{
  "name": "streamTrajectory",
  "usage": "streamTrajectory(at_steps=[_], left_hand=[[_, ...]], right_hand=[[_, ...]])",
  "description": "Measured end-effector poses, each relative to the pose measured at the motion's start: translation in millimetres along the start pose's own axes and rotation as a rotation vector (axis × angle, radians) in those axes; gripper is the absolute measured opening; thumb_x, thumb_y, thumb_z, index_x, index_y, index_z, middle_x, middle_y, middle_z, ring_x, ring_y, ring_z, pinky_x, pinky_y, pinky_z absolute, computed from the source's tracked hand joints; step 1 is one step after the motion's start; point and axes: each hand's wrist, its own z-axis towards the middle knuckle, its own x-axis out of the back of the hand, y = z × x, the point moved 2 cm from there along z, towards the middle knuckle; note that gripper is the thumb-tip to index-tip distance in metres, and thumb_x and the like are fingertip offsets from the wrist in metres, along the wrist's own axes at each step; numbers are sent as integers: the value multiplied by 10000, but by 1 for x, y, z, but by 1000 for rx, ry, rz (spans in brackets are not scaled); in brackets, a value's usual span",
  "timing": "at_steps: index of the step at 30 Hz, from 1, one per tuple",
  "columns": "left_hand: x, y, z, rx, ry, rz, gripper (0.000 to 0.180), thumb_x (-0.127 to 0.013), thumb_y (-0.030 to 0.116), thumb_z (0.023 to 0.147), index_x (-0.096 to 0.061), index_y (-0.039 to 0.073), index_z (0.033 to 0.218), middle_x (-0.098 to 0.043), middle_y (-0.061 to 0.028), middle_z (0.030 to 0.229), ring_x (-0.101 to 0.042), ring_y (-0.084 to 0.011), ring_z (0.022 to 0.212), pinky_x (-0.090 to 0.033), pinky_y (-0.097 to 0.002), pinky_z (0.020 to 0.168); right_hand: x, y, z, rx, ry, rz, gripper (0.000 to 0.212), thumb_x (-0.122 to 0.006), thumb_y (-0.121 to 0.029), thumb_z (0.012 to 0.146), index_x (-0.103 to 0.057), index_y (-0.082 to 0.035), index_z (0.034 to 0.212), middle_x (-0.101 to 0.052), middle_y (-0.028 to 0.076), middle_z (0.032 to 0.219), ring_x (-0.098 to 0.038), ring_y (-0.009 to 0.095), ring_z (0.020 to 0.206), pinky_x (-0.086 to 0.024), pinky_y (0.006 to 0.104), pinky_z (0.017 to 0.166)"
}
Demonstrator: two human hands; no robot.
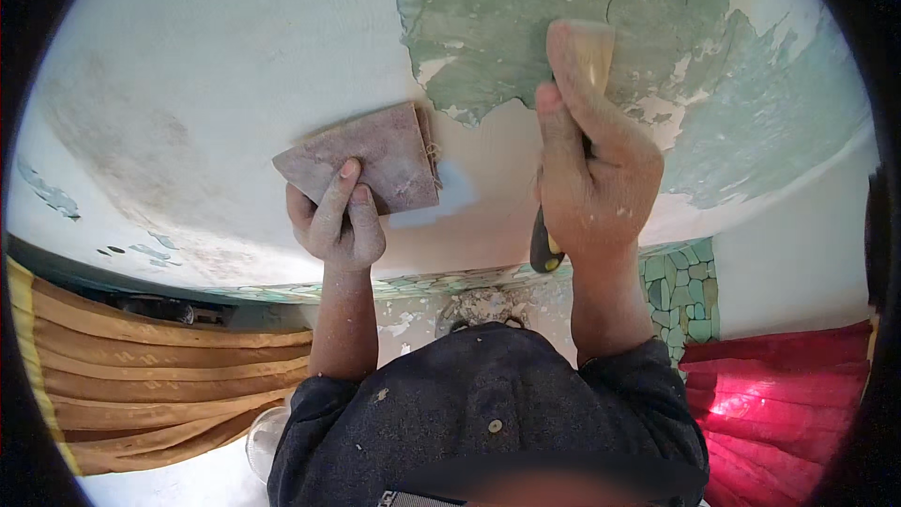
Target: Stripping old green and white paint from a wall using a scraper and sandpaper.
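Observation:
My left hand (340,237) pinches a folded, dusty brownish-pink sheet of sandpaper (380,145) with frayed edges, two fingers lying over its face. It is in front of the white part of the wall (235,47). My right hand (605,188) is wrapped round a putty knife (546,246) with a black and yellow handle, one finger stretched along its blade. The blade is up by a patch of flaking green paint (488,47); I cannot tell whether it touches the wall. Both hands and forearms are dusted white.
Green stone-patterned tiling (685,296) runs low behind my arms. A brown-gold curtain (169,366) hangs at the left, a red one (779,413) at the right. Paint flakes (399,327) lie below, between my forearms. Small chipped spots (150,252) mark the wall's left side.

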Motion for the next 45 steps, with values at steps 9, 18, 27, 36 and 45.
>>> streamTrajectory(at_steps=[9,18,27,36,45], left_hand=[[1,2,2,-56,5,-10,253,-574,85,912,-668,8,1134,-527,-229,1209,-571,-368,1091,-490,-451,919],[-2,6,5,-49,93,-47,238,-605,-3,831,-713,21,1041,-568,-215,1094,-602,-340,958,-504,-407,835],[1,6,3,-29,-1,-18,255,-566,80,911,-665,1,1132,-512,-245,1232,-554,-379,1129,-484,-467,933],[1,9,7,-45,71,-34,259,-584,-14,829,-704,1,1057,-588,-219,1060,-598,-322,934,-498,-379,817],[3,3,3,-10,15,6,269,-563,57,892,-668,0,1133,-522,-241,1212,-566,-375,1106,-488,-451,925]], right_hand=[[2,6,-12,-106,-45,69,419,-609,76,859,-630,-30,1264,-695,208,1096,-697,164,838,-517,253,735],[2,6,-12,-74,-63,21,367,-589,11,934,-615,-52,1295,-677,5,850,-429,6,568,-349,184,492],[4,3,-10,-138,-74,87,404,-622,71,849,-649,-31,1238,-692,241,1055,-691,161,847,-506,243,728],[3,5,-12,-175,-96,120,390,-608,71,865,-643,-25,1241,-689,231,1095,-691,181,967,-493,238,822],[-8,-1,12,8,15,130,366,-573,24,936,-626,-66,1287,-537,-58,661,-417,8,492,-332,193,453]])
